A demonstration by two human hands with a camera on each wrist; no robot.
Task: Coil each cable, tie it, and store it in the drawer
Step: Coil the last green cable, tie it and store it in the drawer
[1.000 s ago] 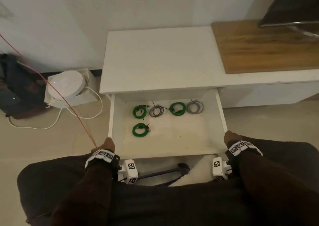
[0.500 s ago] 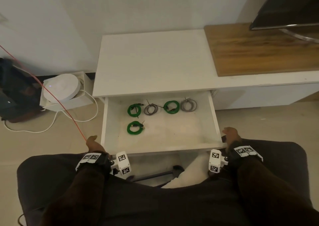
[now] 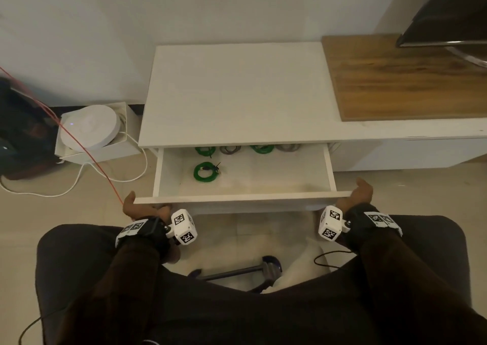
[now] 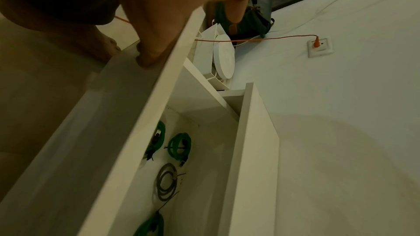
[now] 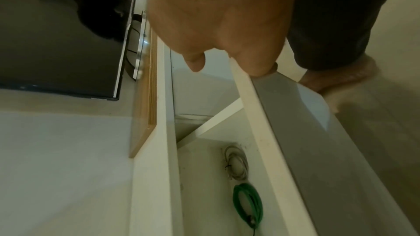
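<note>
The white drawer (image 3: 242,195) stands partly open at the frame's centre. On its floor lie five coiled, tied cables: one green coil (image 3: 206,171) alone toward the left, and behind it a row half hidden under the cabinet top, green (image 3: 205,150), grey (image 3: 230,149), green (image 3: 262,149), grey (image 3: 287,147).

Inside the drawer (image 3: 243,195), four coiled cables (image 3: 246,149) lie in a row along its back, under the cabinet top (image 3: 237,91); a fifth coil (image 3: 206,171) lies before them, toward the drawer's left.
</note>
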